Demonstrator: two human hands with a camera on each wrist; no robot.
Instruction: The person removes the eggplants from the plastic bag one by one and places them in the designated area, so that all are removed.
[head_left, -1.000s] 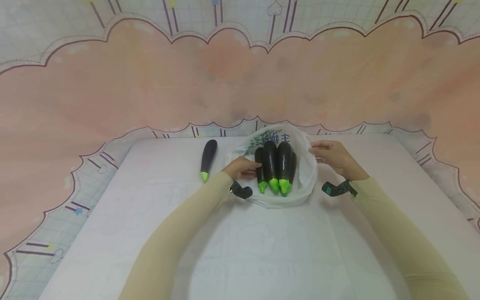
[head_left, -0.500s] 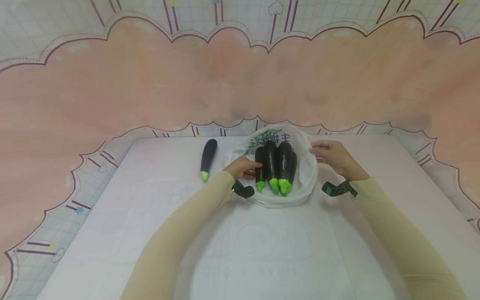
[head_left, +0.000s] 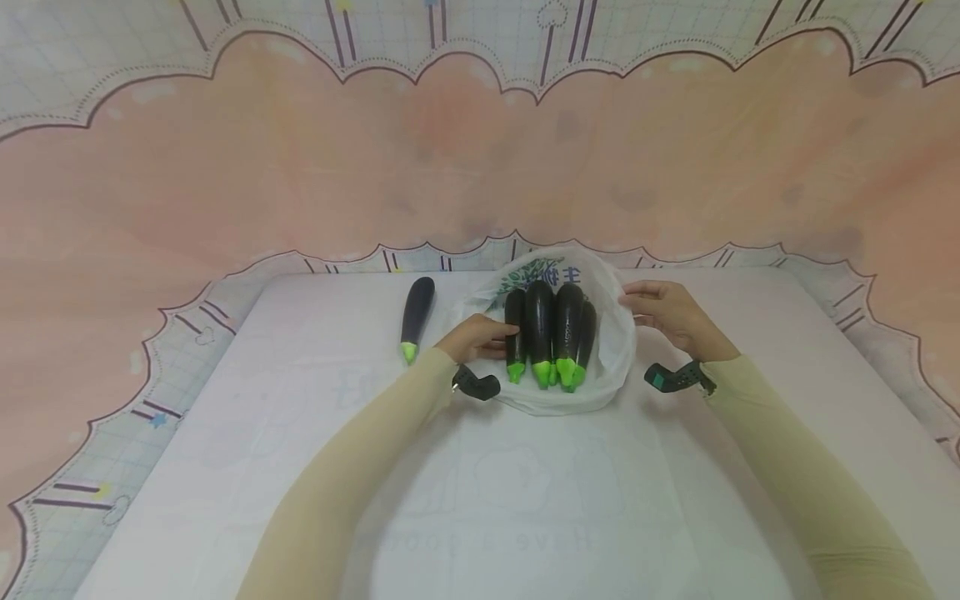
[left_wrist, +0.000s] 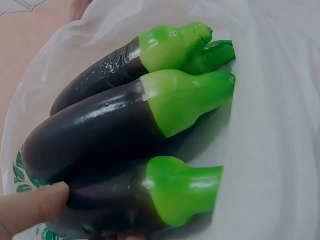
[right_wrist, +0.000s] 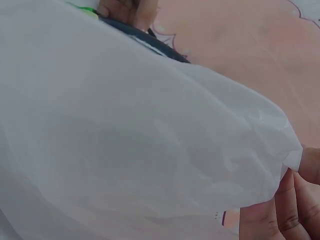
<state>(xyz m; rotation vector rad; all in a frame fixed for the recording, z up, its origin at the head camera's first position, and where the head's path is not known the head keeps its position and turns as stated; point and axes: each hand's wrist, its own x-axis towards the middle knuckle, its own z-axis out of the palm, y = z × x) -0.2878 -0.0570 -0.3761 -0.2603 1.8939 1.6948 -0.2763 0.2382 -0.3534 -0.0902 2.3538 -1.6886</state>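
Several dark eggplants point(head_left: 539, 321) with bright green stem ends lie side by side in an opened white plastic bag point(head_left: 611, 367). My left hand point(head_left: 476, 335) grips the leftmost eggplant point(head_left: 515, 337); in the left wrist view the thumb point(left_wrist: 37, 205) lies on top and fingertips show beneath it. On the bag's right side my right hand point(head_left: 667, 312) pinches the rim, thumb against fingers, as the right wrist view shows. There the bag wall point(right_wrist: 125, 140) hides most of the contents. One more eggplant point(head_left: 417, 312) lies outside, left of the bag.
A white-covered table point(head_left: 480, 500) carries everything. Behind it hangs a peach cloth point(head_left: 480, 167) with a scalloped border. Dark wrist devices point(head_left: 678, 377) sit on both wrists. Printed green leaves and blue lettering point(head_left: 558, 275) mark the bag's back wall.
The left hand and the leftmost eggplant have shifted slightly left. The eggplants inside have spread a little, and another green stem now shows between them. The right hand stays in place.
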